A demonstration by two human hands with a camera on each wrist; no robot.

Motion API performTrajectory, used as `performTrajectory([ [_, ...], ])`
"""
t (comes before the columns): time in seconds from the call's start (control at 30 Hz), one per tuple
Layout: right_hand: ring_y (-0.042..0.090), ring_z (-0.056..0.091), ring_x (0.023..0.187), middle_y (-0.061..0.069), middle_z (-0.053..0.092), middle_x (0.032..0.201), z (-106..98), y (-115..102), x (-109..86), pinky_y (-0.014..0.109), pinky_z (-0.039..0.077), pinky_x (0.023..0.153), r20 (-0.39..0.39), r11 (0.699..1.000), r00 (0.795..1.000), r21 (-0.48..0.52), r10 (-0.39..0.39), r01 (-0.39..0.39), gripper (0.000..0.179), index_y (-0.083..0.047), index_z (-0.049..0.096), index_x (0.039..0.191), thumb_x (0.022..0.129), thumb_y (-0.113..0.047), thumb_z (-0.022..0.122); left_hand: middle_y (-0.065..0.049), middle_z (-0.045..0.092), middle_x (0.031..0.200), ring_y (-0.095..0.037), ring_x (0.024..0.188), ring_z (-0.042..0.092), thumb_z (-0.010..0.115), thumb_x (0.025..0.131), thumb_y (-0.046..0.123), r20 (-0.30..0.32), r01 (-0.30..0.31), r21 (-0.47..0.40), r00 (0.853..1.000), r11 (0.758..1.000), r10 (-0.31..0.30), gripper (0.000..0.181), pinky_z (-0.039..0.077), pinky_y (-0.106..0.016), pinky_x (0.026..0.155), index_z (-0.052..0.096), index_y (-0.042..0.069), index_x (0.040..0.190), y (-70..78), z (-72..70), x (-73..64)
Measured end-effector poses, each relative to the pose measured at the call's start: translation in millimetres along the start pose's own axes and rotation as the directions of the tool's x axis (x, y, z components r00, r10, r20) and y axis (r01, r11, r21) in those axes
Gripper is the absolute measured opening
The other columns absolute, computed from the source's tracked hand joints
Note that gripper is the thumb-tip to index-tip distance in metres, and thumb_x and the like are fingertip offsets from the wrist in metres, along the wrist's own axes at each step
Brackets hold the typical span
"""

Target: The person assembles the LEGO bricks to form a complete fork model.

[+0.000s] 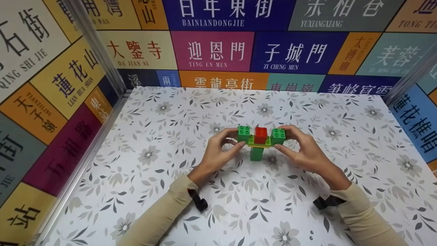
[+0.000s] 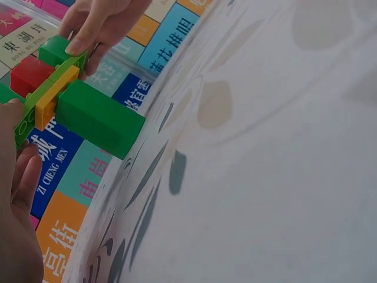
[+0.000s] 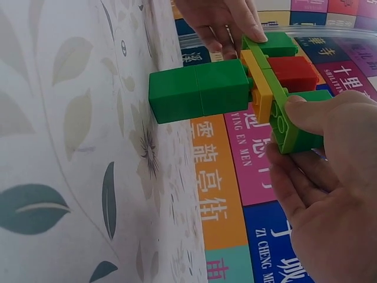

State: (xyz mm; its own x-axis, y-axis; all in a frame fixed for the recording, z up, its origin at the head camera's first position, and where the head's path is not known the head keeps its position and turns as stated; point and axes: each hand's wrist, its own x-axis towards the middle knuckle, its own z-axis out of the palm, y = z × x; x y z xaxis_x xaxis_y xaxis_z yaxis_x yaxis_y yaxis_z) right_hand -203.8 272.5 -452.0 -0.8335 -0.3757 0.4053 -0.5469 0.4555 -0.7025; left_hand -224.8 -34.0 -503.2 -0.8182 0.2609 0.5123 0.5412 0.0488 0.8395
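Observation:
A toy building-brick model stands upright between the hands. Two stacked green bricks (image 3: pixel 197 91) form its column, under a yellow plate (image 3: pixel 257 88) and a lime-green layer (image 3: pixel 265 68). On top, a red brick (image 1: pixel 261 135) sits in the middle, with one green brick (image 1: pixel 243 133) at the left end and another green brick (image 1: pixel 278 135) at the right end. My left hand (image 1: pixel 218 150) pinches the left end between thumb and fingers. The right hand (image 1: pixel 305 147) grips the right end the same way, its thumb on the lime layer's underside in the right wrist view.
The model is over a white table (image 1: pixel 211 198) covered in a grey floral print. Panels with colourful Chinese lettering (image 1: pixel 211 51) rise behind the table's back edge, and more panels (image 1: pixel 51 119) flank it. Black wrist straps (image 1: pixel 198 200) show at the tan sleeves (image 1: pixel 160 212).

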Motion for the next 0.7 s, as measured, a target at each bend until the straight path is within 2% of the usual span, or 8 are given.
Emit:
performTrajectory([
  [0.23, 0.008, 0.071, 0.109, -0.003, 0.078, 0.117, -1.1, -0.7, 0.3, 0.012, 0.051, 0.105, 0.013, 1.000, 1.000, 0.015, -0.005, 0.005, 0.047, -0.011, 0.064, 0.140, 0.097, -0.008, 0.081, -0.006, 0.076, 0.119, -0.019, 0.104, 0.075, 0.085, 0.096, 0.024, 0.022, -0.012, -0.009, 1.000, 1.000, 0.012, 0.041, 0.067, -0.039, 0.089, 0.071, 0.010, 0.133, -0.8, -2.9, -0.4],
  [0.4, 0.009, 0.071, 0.109, -0.005, 0.078, 0.117, -0.5, 0.2, 0.5, 0.013, 0.053, 0.104, 0.018, 1.000, 1.000, 0.010, -0.001, 0.001, 0.047, -0.012, 0.064, 0.141, 0.097, -0.009, 0.081, -0.004, 0.076, 0.118, -0.019, 0.105, 0.074, 0.085, 0.097, 0.025, 0.028, 0.005, -0.013, 1.000, 1.000, -0.004, 0.041, 0.066, -0.040, 0.090, 0.071, 0.013, 0.133, -3.1, -5.6, -1.1],
  [0.63, 0.008, 0.071, 0.107, -0.006, 0.078, 0.116, -0.3, 0.9, 0.0, 0.023, 0.057, 0.101, 0.010, 1.000, 1.000, -0.011, 0.008, -0.008, 0.046, -0.013, 0.066, 0.138, 0.096, -0.012, 0.084, -0.004, 0.076, 0.120, -0.018, 0.106, 0.074, 0.084, 0.097, 0.026, 0.022, 0.031, 0.008, 0.999, 0.999, -0.032, 0.044, 0.065, -0.038, 0.091, 0.070, 0.013, 0.136, -3.1, -5.6, -0.4],
  [0.7, 0.007, 0.071, 0.108, -0.006, 0.078, 0.116, -0.3, 1.7, -0.1, 0.021, 0.056, 0.101, 0.013, 1.000, 1.000, -0.014, 0.012, -0.012, 0.045, -0.013, 0.066, 0.138, 0.096, -0.013, 0.084, -0.004, 0.076, 0.122, -0.018, 0.107, 0.074, 0.084, 0.097, 0.026, 0.025, 0.034, 0.004, 0.999, 0.999, -0.034, 0.044, 0.065, -0.038, 0.092, 0.070, 0.013, 0.136, -2.5, -5.1, 0.1],
])
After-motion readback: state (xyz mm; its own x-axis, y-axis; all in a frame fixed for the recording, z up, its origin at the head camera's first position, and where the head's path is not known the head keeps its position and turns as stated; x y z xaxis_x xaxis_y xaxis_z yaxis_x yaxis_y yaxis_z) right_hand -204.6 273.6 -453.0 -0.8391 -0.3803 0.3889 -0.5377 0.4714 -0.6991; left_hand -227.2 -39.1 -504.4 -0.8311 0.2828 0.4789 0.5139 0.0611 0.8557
